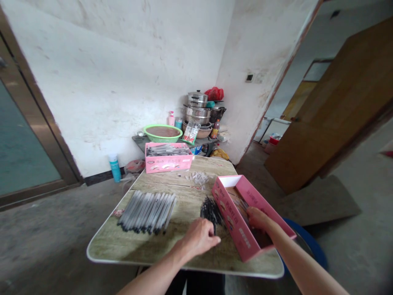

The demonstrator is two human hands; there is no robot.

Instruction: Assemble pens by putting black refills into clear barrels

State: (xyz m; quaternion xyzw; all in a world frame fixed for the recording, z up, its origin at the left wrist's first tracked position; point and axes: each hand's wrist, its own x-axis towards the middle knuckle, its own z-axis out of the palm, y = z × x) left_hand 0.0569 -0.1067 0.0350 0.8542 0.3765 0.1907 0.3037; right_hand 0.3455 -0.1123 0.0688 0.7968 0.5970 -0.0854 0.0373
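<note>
The left hand curls by thin black plastic sticks, one o'clock; the right hand seems to be picking inside a long pink cardboard box, three o'clock. Can't tell either's hold; next needs gentle pinching.

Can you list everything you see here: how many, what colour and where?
Walls: two, white, behind
Table: one, wood-patterned, centre
Pens: many, clear with black ends, table's left
Slim parts: many, black, table's middle
Small pieces: many, whitish, beyond slim parts
Far box: one, pink, table's far end
Sticks: many, greyish, in far box
Near box: one, pink, table's right
Basin: one, green, behind far box
Pots: several, silver, stacked in corner
Bag: one, red, beside top pot
Pump bottle: one, pink, behind basin
Canister: one, blue, floor at left
Wooden door: one, brown, right
Glass door: one, greenish, left
Left hand: one, bare, by slim parts
Right hand: one, bare, inside near box
</note>
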